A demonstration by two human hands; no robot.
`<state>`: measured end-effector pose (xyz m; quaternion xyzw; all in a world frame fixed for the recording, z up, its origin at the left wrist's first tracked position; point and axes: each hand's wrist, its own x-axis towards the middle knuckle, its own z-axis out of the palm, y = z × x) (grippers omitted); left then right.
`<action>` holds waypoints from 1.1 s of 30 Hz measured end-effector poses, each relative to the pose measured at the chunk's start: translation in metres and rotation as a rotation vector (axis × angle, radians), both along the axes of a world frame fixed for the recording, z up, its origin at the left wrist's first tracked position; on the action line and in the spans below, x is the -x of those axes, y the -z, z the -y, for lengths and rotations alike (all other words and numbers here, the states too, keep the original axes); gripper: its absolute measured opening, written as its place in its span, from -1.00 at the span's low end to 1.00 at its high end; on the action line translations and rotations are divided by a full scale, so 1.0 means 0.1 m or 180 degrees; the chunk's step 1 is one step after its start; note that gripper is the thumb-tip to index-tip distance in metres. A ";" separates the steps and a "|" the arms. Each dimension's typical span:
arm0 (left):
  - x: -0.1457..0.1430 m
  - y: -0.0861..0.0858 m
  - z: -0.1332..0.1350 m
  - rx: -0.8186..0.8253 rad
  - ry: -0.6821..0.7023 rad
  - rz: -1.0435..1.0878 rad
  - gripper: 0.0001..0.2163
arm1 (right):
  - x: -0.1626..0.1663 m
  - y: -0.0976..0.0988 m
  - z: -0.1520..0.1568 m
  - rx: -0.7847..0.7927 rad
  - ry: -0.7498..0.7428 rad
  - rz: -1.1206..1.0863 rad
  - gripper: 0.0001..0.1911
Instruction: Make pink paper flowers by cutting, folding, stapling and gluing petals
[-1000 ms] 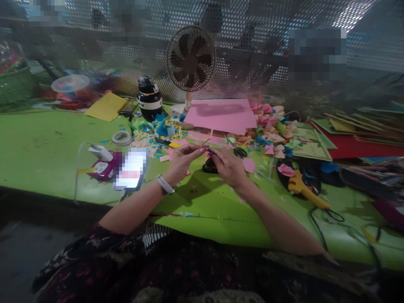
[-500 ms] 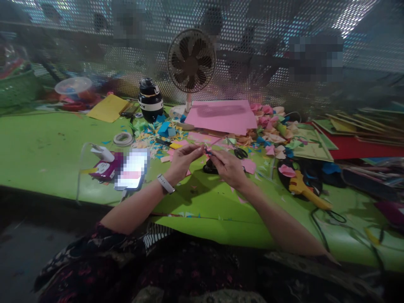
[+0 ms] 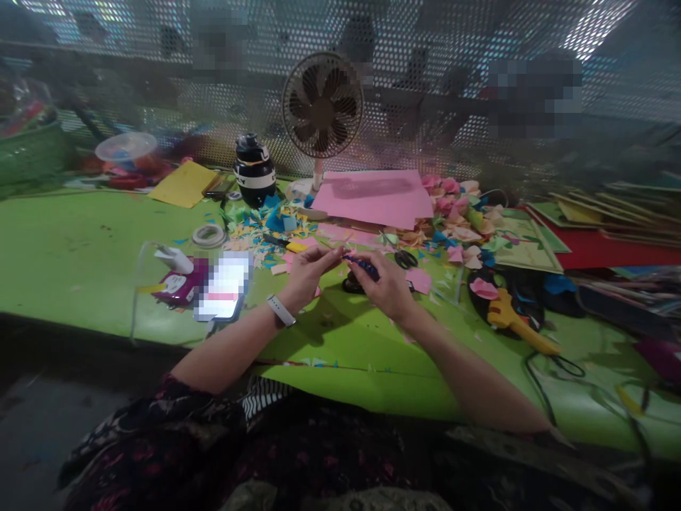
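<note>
My left hand (image 3: 304, 278), with a white band at the wrist, is closed in a pinch over the middle of the bench. What lies between its fingertips is too small to make out. Facing it, my right hand (image 3: 392, 289) grips a slim dark blue patterned stick (image 3: 364, 265), whose tip points at the left fingertips. Below the right fingers is a dark object (image 3: 352, 285), partly hidden. Black-handled scissors (image 3: 406, 259) lie just beyond that hand. Past the left hand rests a yellow-and-black cutter (image 3: 292, 245) among paper scraps.
Pink sheets (image 3: 372, 195) and a heap of folded paper pieces (image 3: 452, 206) lie behind the hands, near a fan (image 3: 322, 106) and a black jug (image 3: 255, 174). A lit phone (image 3: 223, 287) sits left; a yellow glue gun (image 3: 518, 323) with its cord sits right.
The blue stick now shows along my right fingers, where before only a small bit showed at the fingertips. Both hands stay in nearly the same place.
</note>
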<state>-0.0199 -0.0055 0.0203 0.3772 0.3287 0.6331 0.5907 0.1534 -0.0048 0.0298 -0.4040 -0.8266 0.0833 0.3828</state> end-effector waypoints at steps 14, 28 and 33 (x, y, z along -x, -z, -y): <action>0.01 -0.03 0.01 -0.0072 0.0168 0.0039 -0.72 | -0.04 -0.10 -0.05 0.0516 -0.0492 -0.0184 -0.71; 0.01 -0.05 0.03 -0.0235 -0.0134 -0.0304 -0.77 | 0.01 0.01 -0.01 0.0164 -0.0124 -0.0204 -0.63; 0.01 -0.06 0.04 -0.0226 -0.0129 -0.0315 -0.79 | -0.01 -0.04 -0.02 0.0268 -0.0250 -0.0222 -0.59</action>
